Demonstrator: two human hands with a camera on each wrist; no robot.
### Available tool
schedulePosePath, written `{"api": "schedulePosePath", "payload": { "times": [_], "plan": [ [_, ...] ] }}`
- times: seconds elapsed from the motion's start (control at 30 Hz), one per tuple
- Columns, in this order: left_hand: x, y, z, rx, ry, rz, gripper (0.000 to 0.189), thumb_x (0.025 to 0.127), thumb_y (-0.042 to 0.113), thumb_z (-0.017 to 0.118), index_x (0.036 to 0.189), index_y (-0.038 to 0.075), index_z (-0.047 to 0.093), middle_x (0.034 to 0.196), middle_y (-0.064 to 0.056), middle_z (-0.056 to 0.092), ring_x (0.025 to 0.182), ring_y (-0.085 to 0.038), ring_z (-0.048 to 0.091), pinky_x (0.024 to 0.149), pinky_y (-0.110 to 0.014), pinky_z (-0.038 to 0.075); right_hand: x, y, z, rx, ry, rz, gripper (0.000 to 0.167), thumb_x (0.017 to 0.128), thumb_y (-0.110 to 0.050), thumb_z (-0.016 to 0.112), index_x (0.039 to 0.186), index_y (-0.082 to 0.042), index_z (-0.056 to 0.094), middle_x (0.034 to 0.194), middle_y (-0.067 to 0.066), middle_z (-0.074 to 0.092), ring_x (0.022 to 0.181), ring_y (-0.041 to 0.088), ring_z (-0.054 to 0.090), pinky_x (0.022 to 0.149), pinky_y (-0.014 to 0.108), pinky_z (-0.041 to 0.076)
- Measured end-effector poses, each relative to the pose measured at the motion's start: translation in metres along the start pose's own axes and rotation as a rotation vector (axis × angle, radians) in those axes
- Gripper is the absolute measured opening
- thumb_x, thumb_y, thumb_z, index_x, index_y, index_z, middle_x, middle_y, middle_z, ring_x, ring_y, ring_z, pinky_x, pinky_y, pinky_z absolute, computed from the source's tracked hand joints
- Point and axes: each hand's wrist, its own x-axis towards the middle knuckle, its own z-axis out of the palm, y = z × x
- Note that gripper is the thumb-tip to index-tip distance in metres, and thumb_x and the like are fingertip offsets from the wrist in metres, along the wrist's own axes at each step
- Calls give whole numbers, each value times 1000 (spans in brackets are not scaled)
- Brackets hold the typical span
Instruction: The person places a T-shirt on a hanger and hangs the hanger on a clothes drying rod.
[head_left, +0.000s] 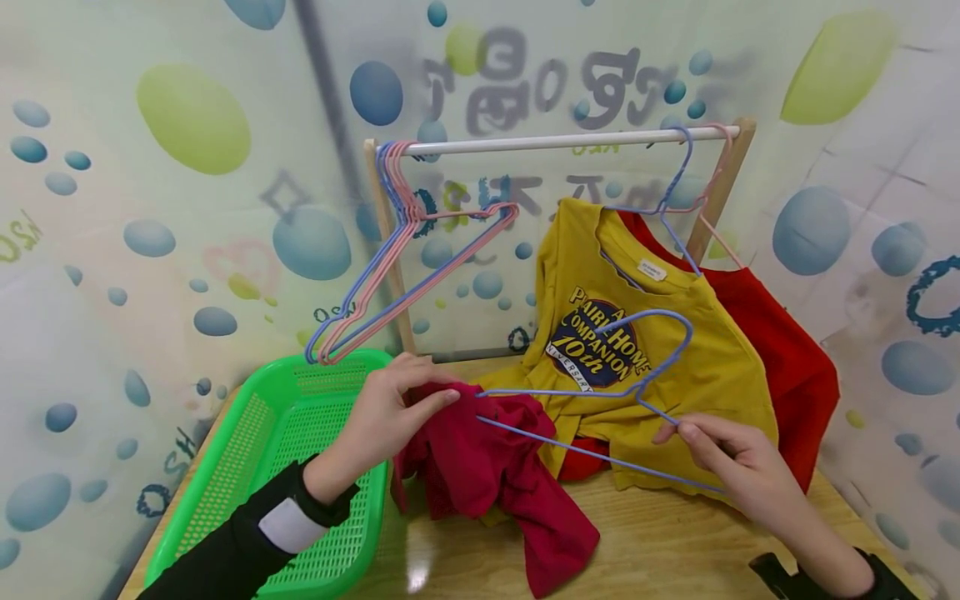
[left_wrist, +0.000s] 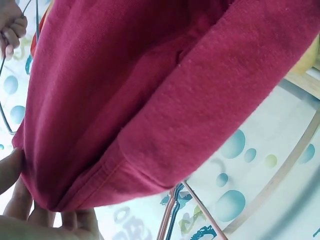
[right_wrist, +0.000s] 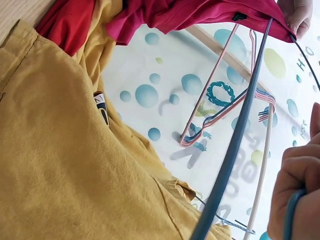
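Note:
A crimson shirt hangs bunched over the wooden table from my left hand, which pinches its upper edge between thumb and fingers. My right hand grips a blue clothes hanger by its right shoulder, with the hook upward. The hanger's left end reaches into the shirt's opening; that tip is hidden by cloth. In the left wrist view the shirt fills most of the picture, with fingers at its edge. The right wrist view shows the hanger's blue bar running up to the shirt.
Behind stands a rack with a white rod. Several blue and pink hangers hang at its left, a yellow printed T-shirt and a red garment at its right. A green basket sits on the table at left.

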Motion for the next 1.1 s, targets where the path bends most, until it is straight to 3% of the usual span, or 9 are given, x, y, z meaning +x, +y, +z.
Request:
{"api": "schedulePosePath", "payload": {
  "times": [0.37,0.43,0.6,0.7,1.1],
  "plan": [
    [-1,1,4,38,0,43,15,91,11,79,105,16,82,98,5,80,100,-15,65,87,-36,53,2,-1,3,-33,-1,-4,30,105,6,49,102,-11,74,66,-3,45,54,15,36,52,29,34],
    [-1,1,5,50,-4,49,14,91,11,80,103,16,82,97,5,80,101,-15,66,94,-39,53,2,-1,4,-35,-2,-13,30,105,7,50,102,-11,74,66,-4,46,53,14,35,51,29,34],
    [-1,0,7,66,0,76,13,89,11,81,101,14,83,93,4,80,96,-15,65,89,-36,54,4,-3,5,-51,-6,-27,31,105,6,50,102,-12,75,80,-14,64,54,14,35,51,28,33],
    [-1,-1,8,56,17,96,13,88,10,82,101,14,83,92,3,80,92,-14,63,79,-31,52,5,-4,6,-58,-11,-26,30,105,5,50,102,-12,75,91,-16,70,56,13,36,52,28,34],
    [2,5,11,14,29,139,14,86,10,84,99,15,84,91,3,80,92,-13,61,76,-28,52,11,-9,14,-61,-21,-61,30,103,6,53,101,-13,76,91,-16,73,54,11,34,54,27,35]
  ]
}}
